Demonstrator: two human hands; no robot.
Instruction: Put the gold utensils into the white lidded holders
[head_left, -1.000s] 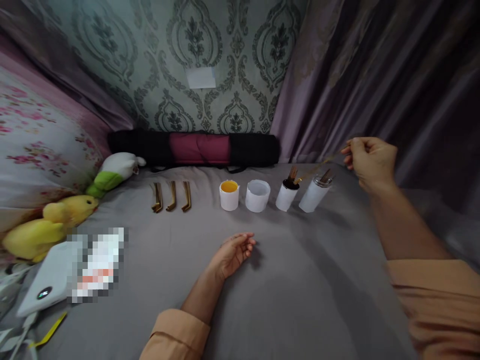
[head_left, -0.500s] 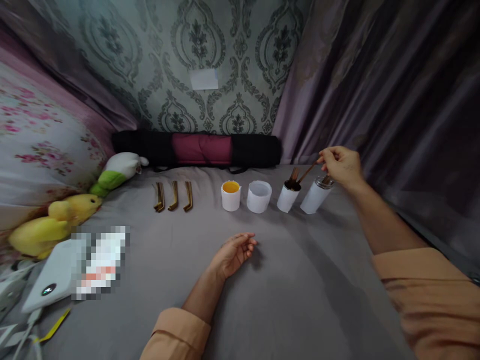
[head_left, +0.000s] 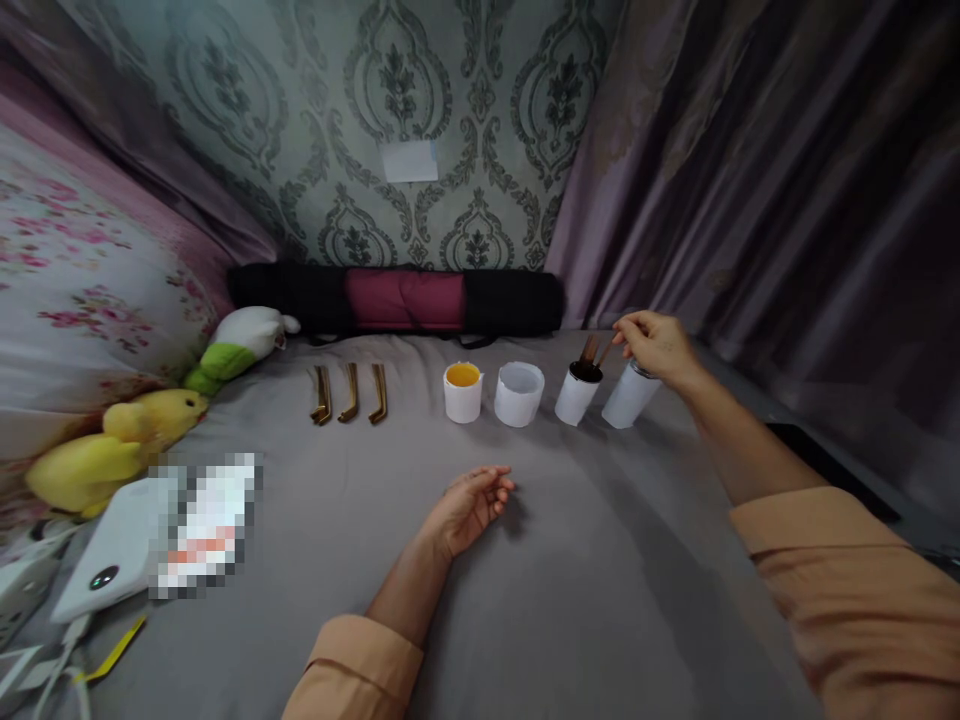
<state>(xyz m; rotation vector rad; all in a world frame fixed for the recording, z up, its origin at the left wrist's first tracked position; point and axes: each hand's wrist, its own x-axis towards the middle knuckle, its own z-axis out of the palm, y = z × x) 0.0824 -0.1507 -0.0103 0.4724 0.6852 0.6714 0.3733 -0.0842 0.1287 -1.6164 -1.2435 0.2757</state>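
My right hand [head_left: 656,345] is closed, thumb and fingertips pinching the upper end of a thin brown stick [head_left: 604,352]. The stick's lower end stands inside a white-wrapped can with a dark rim [head_left: 576,400], beside other brown sticks [head_left: 588,350]. Partly under this hand is a taller, tilted-looking white container [head_left: 627,403], its top mostly hidden. My left hand [head_left: 472,508] rests on the grey sheet, palm turned sideways, fingers loosely bent and holding nothing. Beyond it stand a wide white tub [head_left: 517,402] and a white cup with a yellow inside [head_left: 463,402].
Several bent gold-brown pieces [head_left: 349,393] lie in groups at left. Behind them stretches a black and maroon roll [head_left: 405,298]. Plush toys [head_left: 112,455], a white power bank [head_left: 120,550] and cables are at the left edge. A dark flat object [head_left: 832,470] lies beyond my right forearm.
My right hand has moved left and slightly down, and the pinched stick now stands more upright in the dark-rimmed can. The left hand has stayed in place.
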